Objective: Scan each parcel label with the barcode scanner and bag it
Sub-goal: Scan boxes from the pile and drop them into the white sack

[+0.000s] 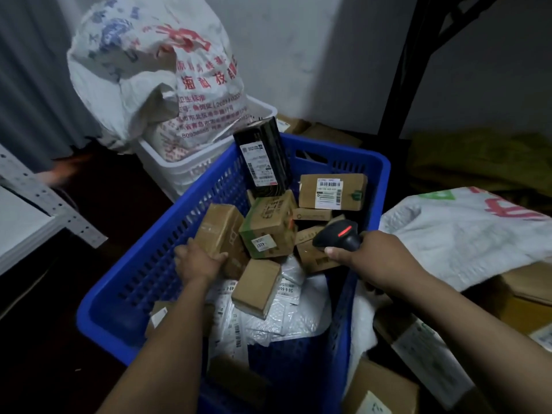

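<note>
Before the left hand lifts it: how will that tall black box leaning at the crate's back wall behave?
The tall black box stands on end against the blue plastic crate, so it will probably tip if nudged. Its glossy wrap looks slippery; it seems rigid.

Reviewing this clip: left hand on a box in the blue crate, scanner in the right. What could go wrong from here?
1. The left hand grips a brown box whose label is not visible, so it may need turning before the barcode scanner in the right hand can read it.
2. The green-printed box leans against that box and may tumble when it is lifted.
3. The tall black parcel stands upright against the blue crate rim and could topple.
</note>
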